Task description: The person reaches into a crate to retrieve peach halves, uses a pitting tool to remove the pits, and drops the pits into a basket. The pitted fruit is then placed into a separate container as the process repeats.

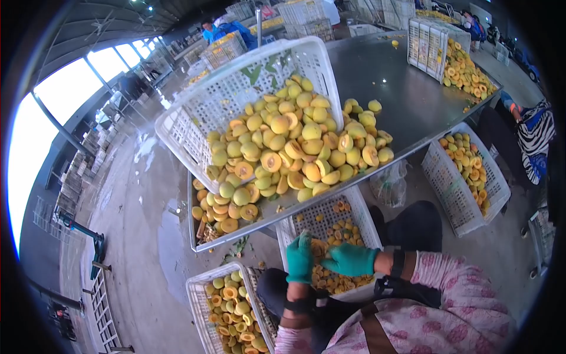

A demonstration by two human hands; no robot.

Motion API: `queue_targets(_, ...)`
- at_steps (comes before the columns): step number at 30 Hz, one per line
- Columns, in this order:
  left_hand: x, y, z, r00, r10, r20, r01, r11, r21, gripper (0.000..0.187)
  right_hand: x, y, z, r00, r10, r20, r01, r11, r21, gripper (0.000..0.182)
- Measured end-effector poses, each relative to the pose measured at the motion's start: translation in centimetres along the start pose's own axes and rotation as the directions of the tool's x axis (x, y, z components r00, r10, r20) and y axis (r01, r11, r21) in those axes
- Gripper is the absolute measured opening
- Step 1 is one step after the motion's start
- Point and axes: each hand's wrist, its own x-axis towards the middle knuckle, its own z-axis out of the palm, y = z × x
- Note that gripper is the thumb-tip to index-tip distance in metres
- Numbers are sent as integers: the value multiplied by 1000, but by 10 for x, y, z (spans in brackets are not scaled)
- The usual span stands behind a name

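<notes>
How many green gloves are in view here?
2: one on the left hand and one on the right hand, both over a crate of fruit. More could be hidden in the blurry distance.

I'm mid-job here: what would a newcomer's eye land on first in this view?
Probably the big heap of yellow fruit, many pieces halved, spilling from a tipped white crate onto the dark table, upper middle. Next, the bright green-gloved left hand and right hand, close together over a lower crate near the bottom centre.
</notes>
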Motion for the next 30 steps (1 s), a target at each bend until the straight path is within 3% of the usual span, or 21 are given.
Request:
queue_targets(2, 7, -10, -2, 995, -97, 30, 97, 995, -1, 35, 2, 8, -5, 993, -37, 109, 40, 999, -26, 29)
queue_targets(4, 12, -17, -3, 988, -134, 73, 141, 983, -114, 32, 6, -11, -22, 946, 208, 248, -248, 958, 143, 31)
queue_targets(5, 11, -16, -1, 994, -83, 71, 92, 988, -127, 30, 6, -21, -29, 891, 311, 329, -390, 897, 208, 33)
queue_targets(8, -10, 5, 9, 999, 31, -14, -33, 982, -186, 27, 4, -29, -36, 845, 383, 373, -507, 796, 332, 35)
queue_targets(9, -17, 4, 16, 995, 58, -86, -76, 972, -222, 27, 5, -28, -33, 939, 229, 256, -322, 850, 417, 36)
queue_targets(10, -22, -2, 22, 957, 210, -201, -226, 972, -60, 26, 5, -25, -26, 991, 57, 120, -107, 876, 470, 37)
queue_targets(11, -27, -7, 25, 973, 88, -214, -151, 943, -297, 24, 6, -11, -21, 985, 62, 163, -112, 943, 313, 37)
queue_targets(12, -24, -9, 16, 993, 80, -81, -103, 936, -335, 24, 7, 2, -15, 976, 68, 206, -100, 984, 147, 37)
queue_targets(13, -19, -11, 10, 996, 66, 57, -41, 930, -366, 23, 11, 2, -23, 934, 156, 321, -231, 950, 210, 37)
queue_targets(15, -10, -12, -1, 986, 89, 143, -52, 969, -242, 22, 8, -8, -38, 771, 295, 564, -516, 809, 282, 37)
queue_targets(16, -7, -10, -4, 977, 93, 190, -60, 983, -175, 21, 4, -25, -47, 841, 208, 499, -455, 770, 448, 36)
queue_targets(19, -17, -17, 16, 980, 188, -62, -197, 953, -229, 21, -3, -27, -39, 748, 312, 585, -651, 516, 557, 32)
queue_targets(22, -9, -11, 5, 952, -58, 301, 128, 968, -217, 26, -16, -14, -34, 778, 248, 578, -614, 498, 612, 26)
queue_targets(25, -20, -1, 24, 993, 9, 116, 59, 822, -567, 32, -18, -10, -13, 813, 100, 574, -572, -49, 819, 21)
queue_targets(26, -15, -16, 17, 1000, 23, -9, -24, 866, -500, 31, -20, -6, -4, 815, 43, 578, -556, -226, 800, 20)
queue_targets(27, -10, -31, 10, 990, 36, -133, -89, 906, -414, 31, -22, -3, -4, 827, 56, 559, -538, -212, 816, 25)
queue_targets(29, 8, -16, -2, 877, 126, -463, -252, 942, -221, 28, -20, 4, -10, 850, 73, 522, -505, -165, 847, 38)
queue_targets(30, 7, -1, -19, 858, 146, -493, -275, 941, -199, 25, -20, 35, -6, 795, 128, 592, -603, 66, 795, 41)
